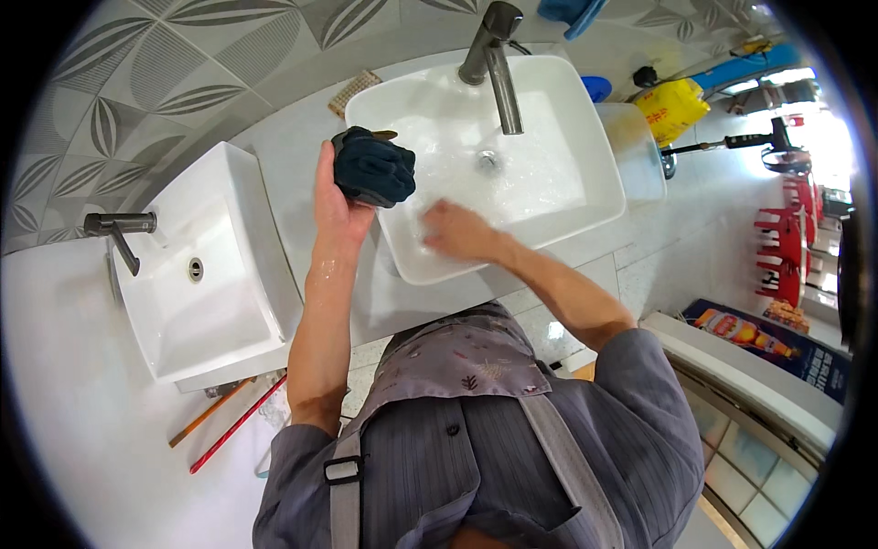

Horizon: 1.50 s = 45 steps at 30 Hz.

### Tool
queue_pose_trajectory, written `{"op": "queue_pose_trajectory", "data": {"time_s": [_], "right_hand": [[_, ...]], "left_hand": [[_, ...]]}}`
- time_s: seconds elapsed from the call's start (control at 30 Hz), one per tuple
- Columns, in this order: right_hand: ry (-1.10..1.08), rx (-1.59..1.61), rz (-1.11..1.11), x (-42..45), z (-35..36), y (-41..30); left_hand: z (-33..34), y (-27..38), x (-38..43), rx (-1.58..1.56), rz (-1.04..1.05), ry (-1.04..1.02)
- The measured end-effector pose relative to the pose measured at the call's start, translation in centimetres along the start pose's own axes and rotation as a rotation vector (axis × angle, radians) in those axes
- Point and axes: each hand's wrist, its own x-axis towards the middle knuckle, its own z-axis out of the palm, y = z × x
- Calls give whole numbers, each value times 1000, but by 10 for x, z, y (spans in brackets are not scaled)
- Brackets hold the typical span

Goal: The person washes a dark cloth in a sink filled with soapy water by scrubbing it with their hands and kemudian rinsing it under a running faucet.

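My left hand [343,216] holds a bunched dark blue cloth [376,168] above the left rim of a white washbasin [562,165]. A small thin brownish object [385,134] shows at the top of the cloth. My right hand [456,232] is inside the basin near its front left corner, blurred, with its fingers curled; whether it holds anything cannot be told. Water wets the basin around the drain [488,160], and a dark metal faucet [494,68] stands at the back over it. Water drops lie on my left forearm.
A second white basin [199,274] with its own faucet [120,224] is at the left. A woven brown pad [354,92] lies behind the main basin. To the right are a translucent tub [631,151], a yellow container [672,111] and red stools [782,257]. Two sticks [236,425] are at the lower left.
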Motion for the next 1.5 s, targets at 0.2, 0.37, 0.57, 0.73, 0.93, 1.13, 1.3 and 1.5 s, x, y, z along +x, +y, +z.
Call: {"op": "queue_pose_trajectory", "data": {"time_s": [0.2, 0.37, 0.57, 0.73, 0.93, 1.13, 1.3, 1.5], "right_hand": [[310, -580, 145, 67, -28, 29], [607, -499, 82, 108, -9, 14], [331, -417, -138, 26, -22, 40], [781, -377, 61, 105, -9, 42], [198, -266, -270, -2, -7, 22], [102, -703, 438, -73, -96, 163], [611, -538, 678, 18, -94, 148], [308, -493, -18, -40, -77, 152]], "left_hand": [[9, 13, -5, -39, 25, 20], [4, 17, -11, -29, 68, 79], [-4, 26, -18, -54, 90, 48], [4, 16, -23, -38, 71, 137], [0, 13, -17, -45, 68, 61], [-9, -1, -8, -15, 1, -23], [1, -15, -10, 17, -13, -17], [12, -17, -10, -27, 3, 39]]}}
